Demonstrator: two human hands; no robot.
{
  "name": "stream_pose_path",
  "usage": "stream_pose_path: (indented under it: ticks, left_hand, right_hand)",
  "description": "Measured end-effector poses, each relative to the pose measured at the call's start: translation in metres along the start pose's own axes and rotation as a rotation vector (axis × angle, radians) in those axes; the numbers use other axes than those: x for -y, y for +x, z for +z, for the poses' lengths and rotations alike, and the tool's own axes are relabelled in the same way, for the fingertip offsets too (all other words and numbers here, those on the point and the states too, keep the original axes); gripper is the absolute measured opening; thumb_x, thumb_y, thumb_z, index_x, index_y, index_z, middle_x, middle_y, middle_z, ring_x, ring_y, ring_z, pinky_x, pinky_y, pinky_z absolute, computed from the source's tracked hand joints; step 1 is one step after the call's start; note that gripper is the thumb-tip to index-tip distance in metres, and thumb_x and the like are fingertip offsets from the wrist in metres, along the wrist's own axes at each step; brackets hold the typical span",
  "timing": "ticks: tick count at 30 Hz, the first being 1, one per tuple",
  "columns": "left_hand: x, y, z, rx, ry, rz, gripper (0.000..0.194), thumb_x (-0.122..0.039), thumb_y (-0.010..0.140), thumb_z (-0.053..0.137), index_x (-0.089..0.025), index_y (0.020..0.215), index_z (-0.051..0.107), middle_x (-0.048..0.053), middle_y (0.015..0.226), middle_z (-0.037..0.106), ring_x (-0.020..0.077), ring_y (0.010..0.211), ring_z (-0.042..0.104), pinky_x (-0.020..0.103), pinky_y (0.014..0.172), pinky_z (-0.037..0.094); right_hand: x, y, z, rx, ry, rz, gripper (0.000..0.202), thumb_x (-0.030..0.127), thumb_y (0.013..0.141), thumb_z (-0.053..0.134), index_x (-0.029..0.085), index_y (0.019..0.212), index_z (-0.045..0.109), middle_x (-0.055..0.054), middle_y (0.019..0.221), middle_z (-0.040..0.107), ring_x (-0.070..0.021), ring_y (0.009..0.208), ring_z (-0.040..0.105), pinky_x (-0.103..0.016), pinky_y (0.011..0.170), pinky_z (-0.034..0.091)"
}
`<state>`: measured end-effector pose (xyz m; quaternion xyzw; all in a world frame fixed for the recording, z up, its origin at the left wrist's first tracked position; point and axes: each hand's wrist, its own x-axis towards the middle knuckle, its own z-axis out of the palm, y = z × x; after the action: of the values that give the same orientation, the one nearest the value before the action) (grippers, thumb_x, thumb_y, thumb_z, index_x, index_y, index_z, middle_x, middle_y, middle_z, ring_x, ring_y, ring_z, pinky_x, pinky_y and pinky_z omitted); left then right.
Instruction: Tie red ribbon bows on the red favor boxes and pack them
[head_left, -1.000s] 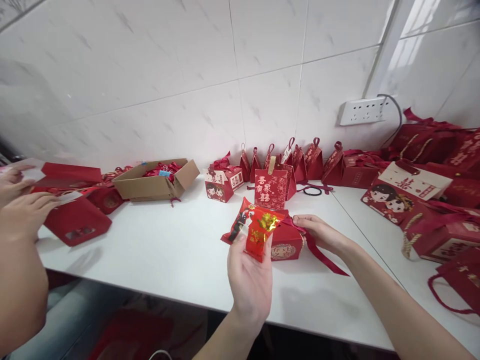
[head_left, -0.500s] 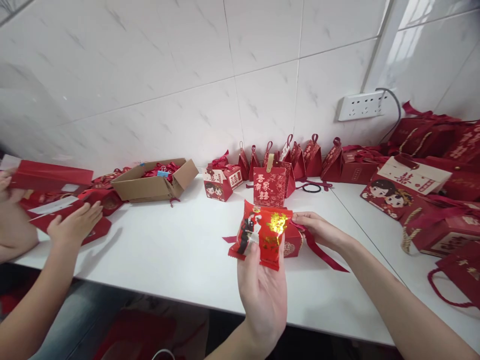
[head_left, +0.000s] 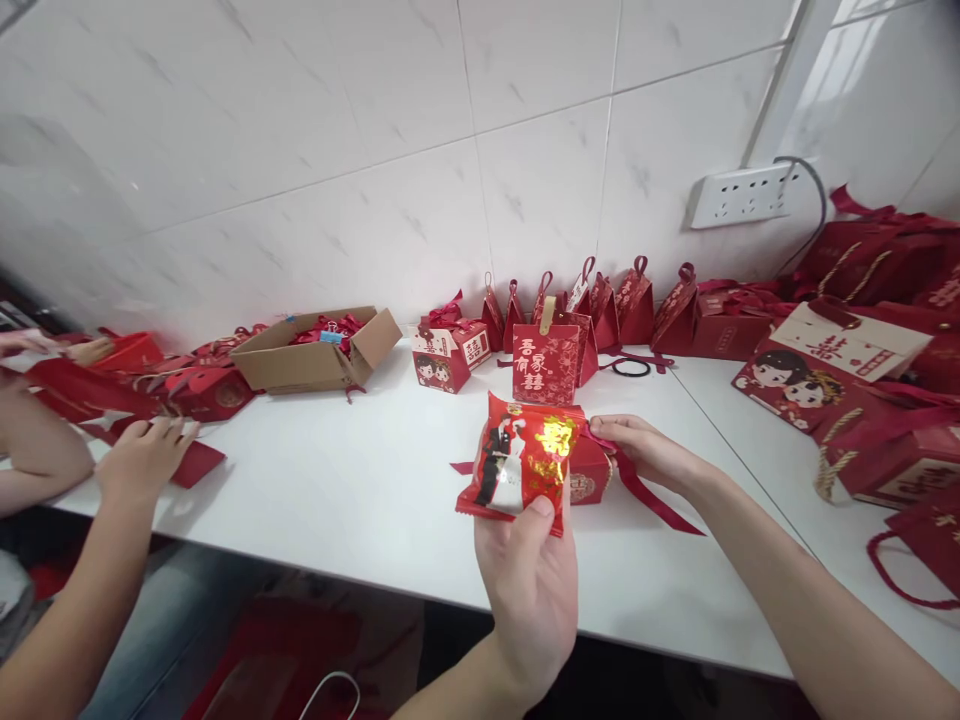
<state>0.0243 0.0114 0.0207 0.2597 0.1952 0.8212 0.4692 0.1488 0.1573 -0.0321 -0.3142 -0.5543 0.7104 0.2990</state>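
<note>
In front of me my left hand (head_left: 525,590) is closed around a shiny red snack packet (head_left: 517,470). A couple in wedding clothes and gold lettering are printed on it, and my thumb presses its lower right front. Behind the packet, partly covered by it, a small red gift box (head_left: 590,475) with a round pale emblem sits on the table. My right hand (head_left: 641,447) is closed at the box's top, its fingertips pinching the dark red ribbon (head_left: 652,503). The ribbon's tail runs down to the right across the table.
Behind stand a red gift bag (head_left: 545,365) and a row of triangular red boxes (head_left: 637,300). More gift boxes (head_left: 832,375) crowd the right. At left are a cardboard carton (head_left: 292,370) of ribbons and another person's hand (head_left: 146,460) on folded red card (head_left: 199,462).
My left thumb has shifted right across the packet, uncovering more of the printed couple. My right hand keeps its place at the ribbon. The other person's red card has come down lower.
</note>
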Motion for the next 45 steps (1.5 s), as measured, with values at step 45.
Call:
stream_pose_path:
  ticks: [45]
  left_hand:
    - [-0.170,0.112,-0.215,-1.020,1.572,0.349,0.066,-0.015,0.070,0.066,-0.015,0.127,0.032,0.023,0.138,0.036,0.0325,0.135,0.028,0.054,0.109,0.020]
  right_hand:
    - [-0.010,0.004,0.002,0.077,-0.052,-0.015,0.036,0.048,0.077,0.062,0.020,0.059,0.050,0.002,0.055,0.042,-0.0117,0.047,0.038,-0.027,0.046,0.036]
